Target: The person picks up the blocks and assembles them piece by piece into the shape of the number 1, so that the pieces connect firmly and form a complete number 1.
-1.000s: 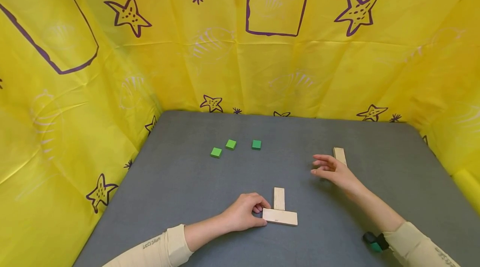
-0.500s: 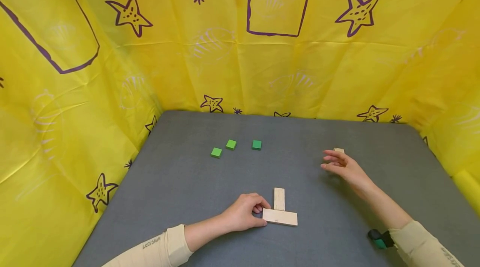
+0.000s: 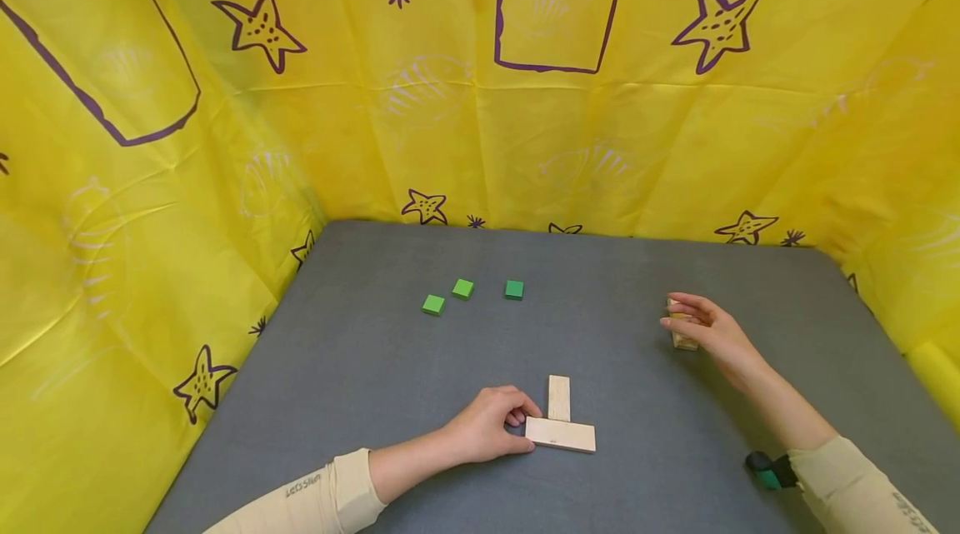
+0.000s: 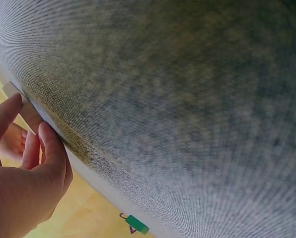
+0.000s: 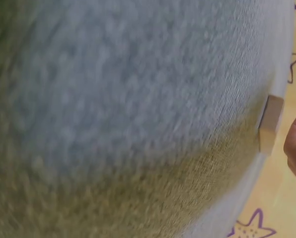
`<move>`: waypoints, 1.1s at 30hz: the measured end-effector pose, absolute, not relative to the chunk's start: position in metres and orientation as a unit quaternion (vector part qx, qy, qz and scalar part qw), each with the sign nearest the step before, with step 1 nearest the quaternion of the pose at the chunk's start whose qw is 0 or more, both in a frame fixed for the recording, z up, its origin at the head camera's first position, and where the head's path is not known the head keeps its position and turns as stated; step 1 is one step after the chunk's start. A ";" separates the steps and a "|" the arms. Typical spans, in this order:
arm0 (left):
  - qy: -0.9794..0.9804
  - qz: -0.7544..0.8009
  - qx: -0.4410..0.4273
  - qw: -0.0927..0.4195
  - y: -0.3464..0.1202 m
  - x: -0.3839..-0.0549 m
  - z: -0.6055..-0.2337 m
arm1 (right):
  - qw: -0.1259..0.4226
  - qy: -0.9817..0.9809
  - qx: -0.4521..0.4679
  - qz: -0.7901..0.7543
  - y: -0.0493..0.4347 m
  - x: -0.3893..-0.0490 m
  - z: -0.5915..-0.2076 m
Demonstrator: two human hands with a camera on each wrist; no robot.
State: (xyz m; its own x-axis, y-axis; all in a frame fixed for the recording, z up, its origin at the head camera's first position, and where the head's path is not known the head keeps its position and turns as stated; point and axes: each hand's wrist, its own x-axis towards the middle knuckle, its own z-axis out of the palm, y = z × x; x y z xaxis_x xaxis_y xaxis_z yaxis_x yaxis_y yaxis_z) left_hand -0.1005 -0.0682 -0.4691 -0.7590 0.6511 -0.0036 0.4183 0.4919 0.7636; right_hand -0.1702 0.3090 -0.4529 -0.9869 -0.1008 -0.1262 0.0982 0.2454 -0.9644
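Note:
My left hand [image 3: 491, 426] pinches the left end of a plain wooden block [image 3: 570, 436] lying crosswise near the front, thumb and forefinger at its edges. Against its far side stands a second wooden block [image 3: 558, 397], set lengthwise so the pair forms a T. The left wrist view shows pale wood [image 4: 30, 114] between thumb and fingers. Farther right, my right hand [image 3: 712, 332] hovers over wooden blocks [image 3: 684, 341], its fingers loosely bent and partly hiding them. Seen from the right wrist, a fingertip sits apart from the block [image 5: 270, 124].
Two light green tiles [image 3: 432, 306] and one darker green tile [image 3: 513, 290] lie toward the back of the grey table [image 3: 360, 367]. Yellow cloth [image 3: 420, 142] with starfish drawings rises behind and at the sides. A black and green device [image 3: 767, 471] is by the right wrist.
My right hand has shifted to the right, now over the wooden blocks there. The left hand and the T of blocks have stayed put.

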 end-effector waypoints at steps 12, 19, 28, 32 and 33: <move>0.852 0.393 0.312 0.150 -0.068 -0.101 -0.471 | 0.062 0.818 0.018 -0.571 0.326 -0.176 -0.455; 0.851 0.395 0.312 0.150 -0.068 -0.101 -0.470 | 0.060 0.831 0.016 -0.552 0.336 -0.179 -0.457; 0.852 0.395 0.310 0.150 -0.068 -0.101 -0.470 | 0.082 0.869 0.025 -0.487 0.345 -0.182 -0.460; 0.852 0.395 0.309 0.152 -0.067 -0.101 -0.470 | 0.086 0.882 0.015 -0.463 0.349 -0.185 -0.462; 0.852 0.395 0.308 0.153 -0.067 -0.101 -0.470 | 0.086 0.885 0.012 -0.458 0.350 -0.186 -0.462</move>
State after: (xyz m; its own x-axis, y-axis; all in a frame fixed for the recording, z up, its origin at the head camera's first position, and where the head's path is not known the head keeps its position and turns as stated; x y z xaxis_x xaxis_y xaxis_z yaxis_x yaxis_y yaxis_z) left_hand -0.1010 -0.0672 -0.4695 -0.7631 0.6461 -0.0167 0.4043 0.4973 0.7676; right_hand -0.1859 0.3498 -0.4624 -0.9849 -0.0575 -0.1630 0.1000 0.5798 -0.8086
